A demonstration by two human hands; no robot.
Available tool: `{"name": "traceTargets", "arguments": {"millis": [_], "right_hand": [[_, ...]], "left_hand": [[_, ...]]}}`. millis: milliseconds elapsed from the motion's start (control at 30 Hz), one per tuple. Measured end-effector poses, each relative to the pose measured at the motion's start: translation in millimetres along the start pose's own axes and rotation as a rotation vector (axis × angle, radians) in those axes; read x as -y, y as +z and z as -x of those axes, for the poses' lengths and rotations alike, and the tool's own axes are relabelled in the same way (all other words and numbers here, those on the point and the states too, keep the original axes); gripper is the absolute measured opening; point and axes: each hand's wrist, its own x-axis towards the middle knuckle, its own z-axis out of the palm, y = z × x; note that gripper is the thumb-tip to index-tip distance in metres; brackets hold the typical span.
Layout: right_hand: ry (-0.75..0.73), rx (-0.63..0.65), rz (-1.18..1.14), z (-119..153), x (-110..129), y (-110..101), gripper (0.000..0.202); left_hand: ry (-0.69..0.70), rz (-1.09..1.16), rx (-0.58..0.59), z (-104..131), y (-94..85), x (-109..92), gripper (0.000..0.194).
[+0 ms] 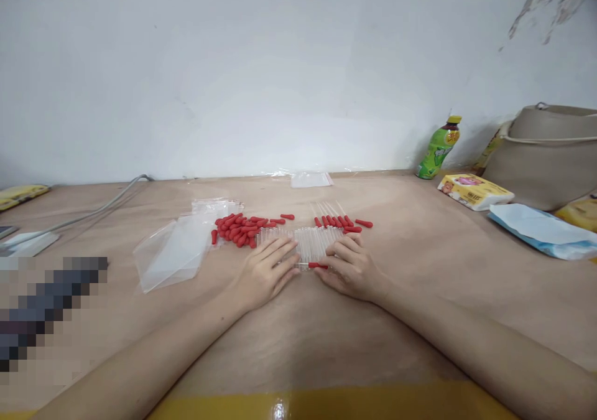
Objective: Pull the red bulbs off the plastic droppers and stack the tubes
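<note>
A row of clear thin tubes (pixel 310 244) lies on the table between my two hands. My left hand (pixel 268 270) rests on the left part of the row, fingers stretched out. At the front edge of the row, my right hand (pixel 349 264) has its thumb and fingertips closed on a red rubber bulb (pixel 317 265); a clear tube seems to reach left from it. Behind and left is a pile of red bulbs (pixel 237 227). Several tubes with red bulbs on their ends (pixel 333 221) lie behind my right hand, with loose red bulbs near them.
Clear plastic bags (pixel 180 252) lie at the left, another bag (pixel 311 180) by the wall. A cable (pixel 107 203) crosses the far left. At the right stand a green bottle (pixel 438 148), a tissue pack (pixel 476 191), a blue-white packet (pixel 543 229) and a grey bag (pixel 543 158).
</note>
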Motion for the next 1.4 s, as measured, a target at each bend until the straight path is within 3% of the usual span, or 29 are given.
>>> {"name": "traceTargets", "arguments": {"millis": [200, 300, 367, 567, 1167, 1300, 1400], "right_hand": [[0.000, 0.044, -0.044, 0.3, 1.7, 0.7, 0.012], [0.002, 0.093, -0.069, -1.3, 4.4, 2.8, 0.028], [-0.014, 0.110, -0.070, -2.7, 7.0, 4.6, 0.029], [-0.068, 0.073, -0.099, -3.8, 10.9, 6.8, 0.013], [-0.208, 0.042, -0.117, 1.3, 5.8, 2.0, 0.017], [-0.232, 0.033, -0.127, 5.2, 0.3, -4.4, 0.019], [-0.170, 0.021, -0.112, 11.1, -12.0, -10.3, 0.022]], "left_hand": [[0.056, 0.009, -0.050, -2.4, 3.7, -4.7, 0.016], [0.064, 0.024, -0.066, -2.6, 4.5, -5.2, 0.015], [0.068, 0.033, -0.075, -2.9, 4.4, -5.7, 0.013], [0.083, 0.089, -0.072, -4.3, 2.2, -9.3, 0.010], [0.011, 0.279, -0.026, 1.1, 0.3, -11.3, 0.015], [0.022, 0.262, -0.045, 6.7, -0.6, -5.9, 0.014], [-0.054, 0.200, -0.072, 14.5, -2.2, 4.4, 0.016]]}}
